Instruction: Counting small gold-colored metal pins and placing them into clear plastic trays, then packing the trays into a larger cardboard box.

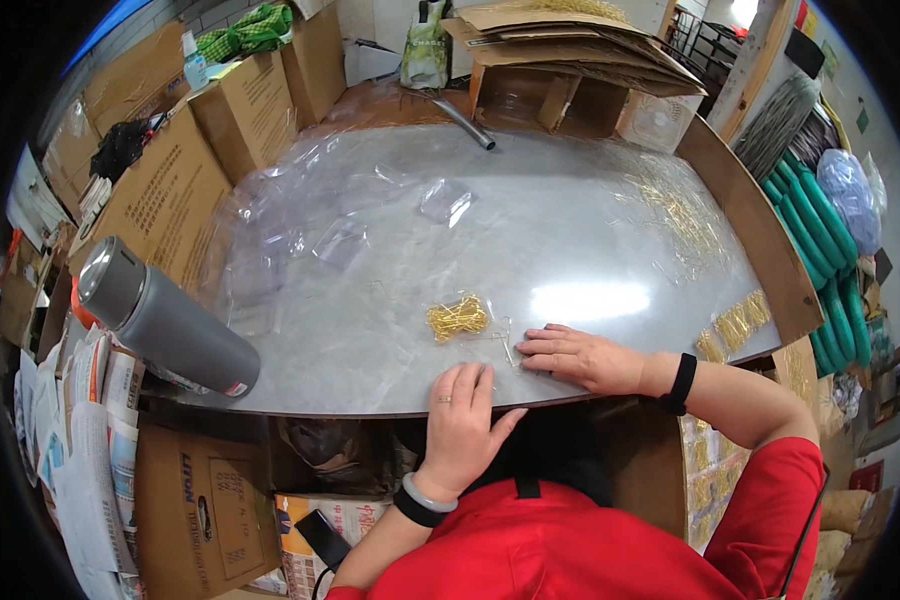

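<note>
On the grey metal tabletop (390, 300), a small heap of gold wire pieces (457, 318) lies in front of my hands. A few loose gold wire pieces (507, 347) rest between the heap and my right hand (582, 358). That hand lies flat, fingers stretched to the left, their tips beside the loose pieces. My left hand (460, 425) rests at the table's near edge, fingers pointing forward and thumb spread to the right. Neither hand visibly grips anything. The wire pieces are too small to tell their exact kind.
Clear plastic bags (342, 240) spread over the table's left side. More gold wire (675, 215) is scattered at the right, near bundled packs (735, 325) by the cardboard edging (755, 225). A grey flask (170, 320) stands at the left edge. Flattened cartons (575, 50) and a metal tube (462, 120) are at the back.
</note>
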